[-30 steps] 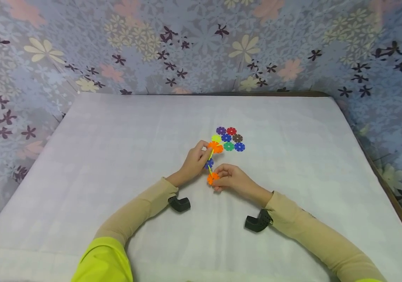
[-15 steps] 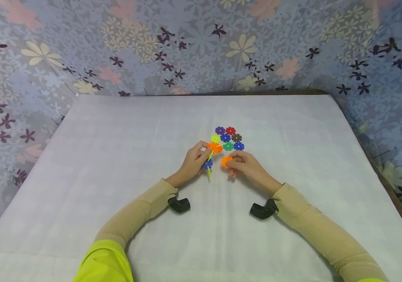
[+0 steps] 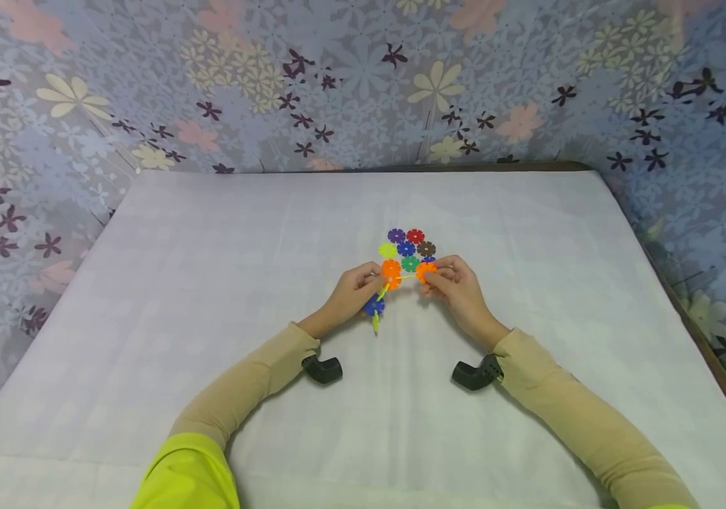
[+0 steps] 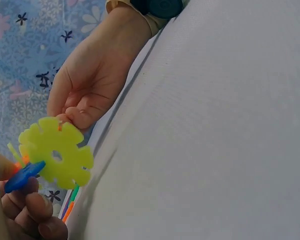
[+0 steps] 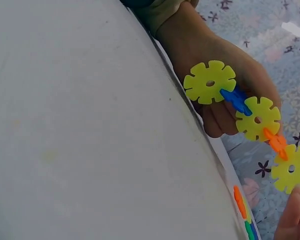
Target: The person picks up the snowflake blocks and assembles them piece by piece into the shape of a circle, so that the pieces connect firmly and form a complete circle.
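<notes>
Left hand (image 3: 358, 291) pinching disc chain (image 3: 375, 305), right hand (image 3: 463, 288) pinching orange disc (image 3: 425, 272) against its end, apparently bracing both; loose discs (image 3: 406, 248) toward surface's (image 3: 229, 268) far edge, presumably within reach.

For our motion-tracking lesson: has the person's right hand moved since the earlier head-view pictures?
Yes: the right hand has moved toward the far edge of the white cloth-covered table, and slightly rightward.

L hand (image 3: 351, 297) & R hand (image 3: 466, 295) nr e/o, fingers (image 4: 39, 206) pinched
</notes>
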`<state>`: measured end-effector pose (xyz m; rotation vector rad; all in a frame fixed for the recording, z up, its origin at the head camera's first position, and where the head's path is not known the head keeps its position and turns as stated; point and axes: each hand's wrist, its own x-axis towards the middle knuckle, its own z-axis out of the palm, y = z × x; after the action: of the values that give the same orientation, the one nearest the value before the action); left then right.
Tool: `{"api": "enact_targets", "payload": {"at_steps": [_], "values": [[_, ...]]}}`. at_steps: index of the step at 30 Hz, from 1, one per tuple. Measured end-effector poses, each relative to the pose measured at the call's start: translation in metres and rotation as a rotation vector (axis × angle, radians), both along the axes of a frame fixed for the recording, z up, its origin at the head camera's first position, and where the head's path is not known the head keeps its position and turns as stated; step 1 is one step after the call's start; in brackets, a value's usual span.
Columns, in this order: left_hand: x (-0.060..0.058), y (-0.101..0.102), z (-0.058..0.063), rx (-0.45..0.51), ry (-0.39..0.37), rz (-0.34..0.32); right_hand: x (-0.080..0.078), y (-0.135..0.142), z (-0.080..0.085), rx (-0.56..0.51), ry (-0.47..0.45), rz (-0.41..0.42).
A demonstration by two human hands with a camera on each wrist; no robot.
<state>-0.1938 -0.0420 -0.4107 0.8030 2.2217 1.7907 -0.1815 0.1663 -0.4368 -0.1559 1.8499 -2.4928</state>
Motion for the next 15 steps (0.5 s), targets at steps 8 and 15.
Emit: {"api": "enact_targets", "payload": {"at_steps": [8,15], "values": [[-0.0007,0.0006,-0.0002,0.009,-0.012,-0.005,-0.0003,0.0007,0.0025,-0.098,-0.103,0.062],[-0.0014,0.0007,-0.0009,0.022,-0.096,-0.034,-0.0011,0.0017,0.0018,-0.106,-0.131,0.05]]}}
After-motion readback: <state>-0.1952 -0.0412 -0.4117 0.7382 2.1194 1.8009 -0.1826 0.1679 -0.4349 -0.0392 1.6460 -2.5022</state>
